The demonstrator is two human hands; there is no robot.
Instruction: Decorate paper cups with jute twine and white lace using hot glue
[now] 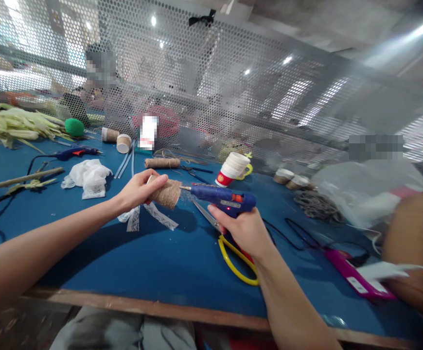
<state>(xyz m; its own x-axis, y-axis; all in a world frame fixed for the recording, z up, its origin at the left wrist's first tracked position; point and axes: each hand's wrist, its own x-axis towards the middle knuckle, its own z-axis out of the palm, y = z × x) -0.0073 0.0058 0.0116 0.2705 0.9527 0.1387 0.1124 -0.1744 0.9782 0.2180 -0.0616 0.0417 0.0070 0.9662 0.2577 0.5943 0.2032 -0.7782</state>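
My left hand (pixel 144 187) is closed around a paper cup wrapped in brown twine (pixel 166 195), tipped on its side above the table. In my right hand (pixel 242 226) is a blue glue gun (pixel 222 197) with an orange switch and a small red light. Its metal nozzle meets or nearly meets the twine near the cup's right end; I cannot tell which. White lace ribbon (pixel 160 216) lies below the cup. Beneath my right hand rest scissors with yellow handles (pixel 229 262), partly covered by the hand.
Behind stand stacked paper cups (pixel 233 167) and a twine roll (pixel 162 163). Bunched white lace (pixel 87 176) and a second glue gun (pixel 75 152) lie left. At right are a purple power strip (pixel 357 277), grey cord (pixel 317 206) and another person's arm (pixel 408 243). A perforated metal screen (pixel 197 87) borders the back.
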